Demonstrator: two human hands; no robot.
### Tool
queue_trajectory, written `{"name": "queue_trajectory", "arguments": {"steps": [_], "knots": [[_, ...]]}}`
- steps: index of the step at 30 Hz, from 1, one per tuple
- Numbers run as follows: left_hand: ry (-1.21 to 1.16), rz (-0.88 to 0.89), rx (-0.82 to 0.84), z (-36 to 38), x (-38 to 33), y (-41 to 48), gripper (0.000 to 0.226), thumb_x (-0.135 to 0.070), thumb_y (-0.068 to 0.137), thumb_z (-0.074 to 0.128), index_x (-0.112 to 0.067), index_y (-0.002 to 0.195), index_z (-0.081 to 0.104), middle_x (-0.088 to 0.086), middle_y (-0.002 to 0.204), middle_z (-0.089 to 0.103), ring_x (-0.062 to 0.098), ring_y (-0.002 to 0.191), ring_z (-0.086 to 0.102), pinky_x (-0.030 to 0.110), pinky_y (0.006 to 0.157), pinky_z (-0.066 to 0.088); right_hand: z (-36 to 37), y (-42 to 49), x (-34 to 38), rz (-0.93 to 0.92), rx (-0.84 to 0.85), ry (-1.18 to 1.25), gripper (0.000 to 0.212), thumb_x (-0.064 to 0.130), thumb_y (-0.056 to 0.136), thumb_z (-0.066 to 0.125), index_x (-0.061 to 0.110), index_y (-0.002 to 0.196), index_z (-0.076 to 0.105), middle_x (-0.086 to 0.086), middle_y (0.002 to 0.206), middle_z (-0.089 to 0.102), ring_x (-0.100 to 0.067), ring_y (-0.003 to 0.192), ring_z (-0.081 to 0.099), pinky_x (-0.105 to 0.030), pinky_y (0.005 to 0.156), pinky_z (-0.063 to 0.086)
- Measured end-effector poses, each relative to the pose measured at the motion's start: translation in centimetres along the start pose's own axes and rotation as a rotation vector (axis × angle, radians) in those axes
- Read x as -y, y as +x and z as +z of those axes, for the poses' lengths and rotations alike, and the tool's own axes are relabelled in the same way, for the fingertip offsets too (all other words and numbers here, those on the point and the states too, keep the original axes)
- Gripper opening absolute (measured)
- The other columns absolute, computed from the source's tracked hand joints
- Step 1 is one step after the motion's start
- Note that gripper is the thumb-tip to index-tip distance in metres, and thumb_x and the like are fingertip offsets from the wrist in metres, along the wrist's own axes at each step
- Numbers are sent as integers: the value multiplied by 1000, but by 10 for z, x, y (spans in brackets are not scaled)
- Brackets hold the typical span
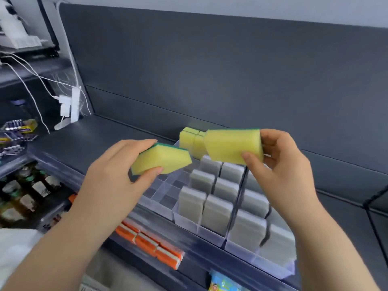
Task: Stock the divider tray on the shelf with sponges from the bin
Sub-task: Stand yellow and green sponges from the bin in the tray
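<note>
Head: left hand (113,171) around yellow sponge (162,159)

dark grey shelving under a pale wall

a dark grey back panel (210,70) was seen behind the shelf (94,135), crossed by a horizontal seam. above it, a strip of pale wall (252,7) was shown. at the left, a white power strip (75,101) was set upright by the panel's edge, and white cables (72,59) were led up from it. below, at the left, bottles (31,185) and orange packs (147,242) were stocked. the scene was lit evenly and softly.
</note>
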State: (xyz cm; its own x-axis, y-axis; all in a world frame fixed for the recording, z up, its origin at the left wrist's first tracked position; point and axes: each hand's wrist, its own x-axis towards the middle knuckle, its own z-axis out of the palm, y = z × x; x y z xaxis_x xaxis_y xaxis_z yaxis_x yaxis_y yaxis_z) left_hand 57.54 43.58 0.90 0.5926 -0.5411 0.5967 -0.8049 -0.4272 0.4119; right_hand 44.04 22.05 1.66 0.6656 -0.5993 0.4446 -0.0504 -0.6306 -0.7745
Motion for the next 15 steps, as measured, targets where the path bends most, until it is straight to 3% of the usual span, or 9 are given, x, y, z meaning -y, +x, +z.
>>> {"name": "queue_trajectory", "arguments": {"steps": [3,7,11,15], "knots": [[-48,-1,20,11,32,18,47,-13,71,77,-13,115,63,-8,104,58,-1,91,47,-2,82,31,21,8,-1,50,6,-41,38,18,80,69,47,89,46,25,93,59,0,91,61,-11,72,46],[-115,-20,44,26,86,40,47,-13,71,78,-13,115,63,-9,103,58,0,91,48,0,82,31,51,13,1,129,-35,-99,39,17,79,70,46,90,47,23,96,59,1,92,60,-7,71,44],[-196,-19,134,37,144,63,46,-11,72,78,-15,115,63,-11,103,58,-3,89,46,-5,80,28,95,22,10,229,-122,-200,37,19,78,72,46,87,47,22,96,58,0,94,58,-18,79,44],[-244,-23,180,38,202,92,46,-14,73,76,-19,117,62,-10,102,59,1,84,47,-5,76,30,139,51,30,190,-85,-367,35,17,77,73,35,97,51,19,96,52,-8,93,56,-23,85,43]]}}
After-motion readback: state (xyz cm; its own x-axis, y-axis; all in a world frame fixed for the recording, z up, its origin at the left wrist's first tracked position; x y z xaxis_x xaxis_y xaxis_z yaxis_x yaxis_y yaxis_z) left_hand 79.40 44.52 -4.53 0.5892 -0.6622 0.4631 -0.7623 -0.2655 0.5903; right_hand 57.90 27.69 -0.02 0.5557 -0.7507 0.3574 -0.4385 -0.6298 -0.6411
